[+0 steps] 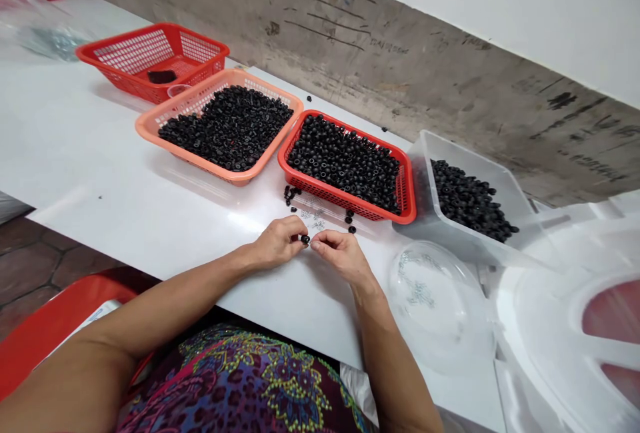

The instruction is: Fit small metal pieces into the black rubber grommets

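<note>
**Pinching a small black ring (305,239) over the white table (100,153)**

The ring sits at the fingertips of my left hand (280,241), held in a narrow pinch. My right hand (343,256) curls in just beside it, nearly closed, but I cannot tell whether its fingers touch the ring. My fingers hide most of the ring, so its material is hard to make out. Just ahead, loose black rings (290,194) and tiny silvery bits (314,216), too small to identify, lie near a red basket (340,194) heaped with rings. An orange basket (200,160) and a clear plastic tub (425,153) hold more. A clear plastic dome (435,300) lies near my right hand.
</note>
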Demonstrator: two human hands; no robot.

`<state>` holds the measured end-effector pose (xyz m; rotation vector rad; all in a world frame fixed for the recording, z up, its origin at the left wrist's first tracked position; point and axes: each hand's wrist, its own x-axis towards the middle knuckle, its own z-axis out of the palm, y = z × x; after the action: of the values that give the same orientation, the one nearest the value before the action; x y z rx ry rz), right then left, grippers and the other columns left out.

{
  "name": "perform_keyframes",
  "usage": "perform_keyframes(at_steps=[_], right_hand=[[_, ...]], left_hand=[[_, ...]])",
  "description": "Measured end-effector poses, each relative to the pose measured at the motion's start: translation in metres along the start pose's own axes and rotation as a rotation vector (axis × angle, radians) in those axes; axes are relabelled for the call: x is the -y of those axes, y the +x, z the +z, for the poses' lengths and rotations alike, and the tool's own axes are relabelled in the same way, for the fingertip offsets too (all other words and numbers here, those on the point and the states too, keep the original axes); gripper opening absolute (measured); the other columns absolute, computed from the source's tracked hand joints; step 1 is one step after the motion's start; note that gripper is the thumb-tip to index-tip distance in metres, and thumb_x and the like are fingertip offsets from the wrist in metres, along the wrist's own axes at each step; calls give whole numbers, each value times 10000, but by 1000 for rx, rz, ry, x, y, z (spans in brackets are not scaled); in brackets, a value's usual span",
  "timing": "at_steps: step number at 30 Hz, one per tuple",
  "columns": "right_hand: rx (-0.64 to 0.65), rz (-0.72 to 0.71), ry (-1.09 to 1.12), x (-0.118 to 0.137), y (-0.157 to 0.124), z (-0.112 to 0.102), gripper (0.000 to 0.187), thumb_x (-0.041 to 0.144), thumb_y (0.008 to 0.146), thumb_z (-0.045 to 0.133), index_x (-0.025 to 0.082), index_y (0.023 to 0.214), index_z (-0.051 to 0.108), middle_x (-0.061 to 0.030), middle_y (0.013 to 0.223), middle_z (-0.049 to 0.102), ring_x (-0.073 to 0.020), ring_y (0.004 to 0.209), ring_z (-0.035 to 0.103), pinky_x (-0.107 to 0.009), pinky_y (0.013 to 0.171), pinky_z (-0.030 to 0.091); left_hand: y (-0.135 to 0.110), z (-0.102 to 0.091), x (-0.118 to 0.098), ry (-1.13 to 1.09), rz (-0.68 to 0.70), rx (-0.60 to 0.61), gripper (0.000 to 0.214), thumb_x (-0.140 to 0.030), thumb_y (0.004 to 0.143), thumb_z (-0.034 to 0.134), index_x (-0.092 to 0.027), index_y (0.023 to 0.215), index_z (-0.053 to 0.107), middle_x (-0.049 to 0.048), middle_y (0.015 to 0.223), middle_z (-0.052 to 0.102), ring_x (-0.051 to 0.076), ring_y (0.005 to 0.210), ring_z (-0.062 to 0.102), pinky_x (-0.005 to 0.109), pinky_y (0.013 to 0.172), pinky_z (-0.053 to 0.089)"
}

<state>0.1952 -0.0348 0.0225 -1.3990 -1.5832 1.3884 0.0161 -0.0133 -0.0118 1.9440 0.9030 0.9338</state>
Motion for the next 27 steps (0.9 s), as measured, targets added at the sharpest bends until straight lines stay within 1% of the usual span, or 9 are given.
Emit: perform_keyframes(at_steps=[4,7,11,14,18,20,24,25,27], right_hand=[[-9,23,-65,-5,3,1,225,365,715,629,144,671,631,16,585,526,-91,542,413,-222,503,327],[-11,54,-119,-8,5,0,247,383,703,642,142,652,627,20,555,514,-90,524,406,-218,483,317],[5,63,-108,-8,4,-1,239,383,720,628,145,700,646,17,571,540,-94,520,431,-221,486,328],[21,84,-62,-5,3,1,229,371,745,597,150,713,644,29,538,523,-92,491,431,-224,481,329],[-10,80,-28,-4,2,4,210,350,747,585,156,684,633,30,528,517,-93,484,431,-224,480,333],[-20,68,-41,-4,2,5,229,360,761,571,158,671,629,28,520,513,-94,483,428,-222,477,332],[-41,30,-109,-5,2,4,280,402,783,553,154,689,644,21,539,522,-98,496,432,-222,475,328],[-58,20,-132,-5,2,2,285,410,781,555,154,695,648,18,551,529,-101,503,438,-223,480,331],[-134,0,-186,-5,1,-6,299,427,777,553,155,698,649,14,563,539,-109,513,447,-229,490,339]], left_hand=[[-2,2,2,78,80,49,143,-66,713,484,-150,781,578,30,771,537,118,682,486,266,637,425],[-2,2,3,73,82,71,119,-76,723,494,-148,766,579,31,764,539,122,688,494,268,639,429],[-1,2,0,23,31,78,106,-106,739,520,-148,780,608,28,758,555,119,675,506,262,630,437],[0,0,-4,-38,10,58,151,-117,759,519,-151,842,641,36,788,591,126,713,537,272,674,454],[1,-1,-8,-172,-16,27,160,-154,777,539,-155,883,658,46,852,632,138,790,576,280,735,467],[1,-1,-9,-191,-42,12,141,-176,772,558,-151,863,662,43,831,633,136,768,573,273,715,465],[2,-1,-12,-142,-93,8,106,-214,752,590,-144,783,663,20,723,594,114,656,522,252,627,435],[2,-2,-13,-143,-112,9,106,-222,746,599,-143,775,665,17,713,588,112,647,515,252,621,429],[3,-3,-12,-195,-169,3,120,-236,728,622,-140,781,671,22,730,597,116,660,522,255,631,429]])
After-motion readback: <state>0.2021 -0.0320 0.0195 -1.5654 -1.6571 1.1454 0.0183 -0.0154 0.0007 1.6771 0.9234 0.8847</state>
